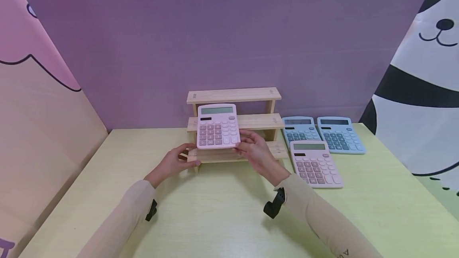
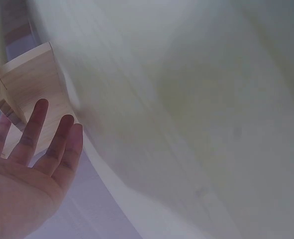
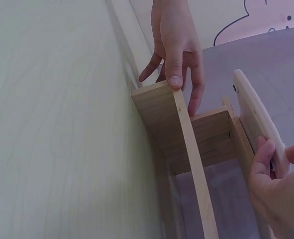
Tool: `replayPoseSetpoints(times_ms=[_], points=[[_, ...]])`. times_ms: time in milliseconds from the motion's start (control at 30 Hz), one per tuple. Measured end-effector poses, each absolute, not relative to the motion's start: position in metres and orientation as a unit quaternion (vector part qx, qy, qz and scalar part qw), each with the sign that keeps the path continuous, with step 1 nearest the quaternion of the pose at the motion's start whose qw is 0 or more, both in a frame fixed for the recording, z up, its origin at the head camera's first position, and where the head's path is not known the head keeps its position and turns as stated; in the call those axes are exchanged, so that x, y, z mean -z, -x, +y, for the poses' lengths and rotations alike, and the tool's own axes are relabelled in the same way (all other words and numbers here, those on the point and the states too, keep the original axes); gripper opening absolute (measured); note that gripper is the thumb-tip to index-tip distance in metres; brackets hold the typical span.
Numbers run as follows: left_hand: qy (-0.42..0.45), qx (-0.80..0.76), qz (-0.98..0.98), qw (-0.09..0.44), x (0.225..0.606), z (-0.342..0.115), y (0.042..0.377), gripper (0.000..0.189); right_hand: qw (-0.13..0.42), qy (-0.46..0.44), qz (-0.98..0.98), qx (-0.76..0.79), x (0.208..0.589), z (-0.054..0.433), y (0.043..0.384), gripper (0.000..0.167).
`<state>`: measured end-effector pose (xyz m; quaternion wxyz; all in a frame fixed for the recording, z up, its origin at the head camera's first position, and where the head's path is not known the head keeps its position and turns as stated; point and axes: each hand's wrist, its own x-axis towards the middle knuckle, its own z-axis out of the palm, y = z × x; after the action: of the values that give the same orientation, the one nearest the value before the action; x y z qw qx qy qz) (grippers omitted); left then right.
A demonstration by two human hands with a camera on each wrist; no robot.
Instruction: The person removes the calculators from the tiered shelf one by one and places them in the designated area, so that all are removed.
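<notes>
A pink calculator (image 1: pixel 218 126) leans in front of the middle tier of a three-tier wooden rack (image 1: pixel 234 95), its screen end up. My right hand (image 1: pixel 259 155) pinches its lower right corner between thumb and fingers. In the right wrist view, the calculator (image 3: pixel 256 114) is seen edge-on beside a tier, with the right hand (image 3: pixel 281 196) at its lower end. At the left end of the lowest tier, my left hand (image 1: pixel 175 163) holds the rack, thumb on the front edge. The left wrist view shows the left hand's (image 2: pixel 25 184) other fingers spread beside the wooden end.
Right of the rack, another pink calculator (image 1: pixel 315 166) lies on the table (image 1: pixel 222 218), in front of two blue calculators (image 1: pixel 300 128) (image 1: pixel 338 134). A purple backdrop (image 1: pixel 233 43) rises behind. Printed cartoon panels flank the table on both sides.
</notes>
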<state>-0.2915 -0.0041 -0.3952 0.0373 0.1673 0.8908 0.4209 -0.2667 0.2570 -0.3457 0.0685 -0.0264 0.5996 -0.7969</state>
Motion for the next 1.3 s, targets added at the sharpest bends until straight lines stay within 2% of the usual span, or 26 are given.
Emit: replayPoseSetpoints(times_ms=[1300], points=[[-0.161, -0.412, 0.896, 0.039, 0.397, -0.005, 0.292, 0.062, 0.072, 0.030, 0.595, 0.800, 0.341, 0.273, 0.257, 0.052]])
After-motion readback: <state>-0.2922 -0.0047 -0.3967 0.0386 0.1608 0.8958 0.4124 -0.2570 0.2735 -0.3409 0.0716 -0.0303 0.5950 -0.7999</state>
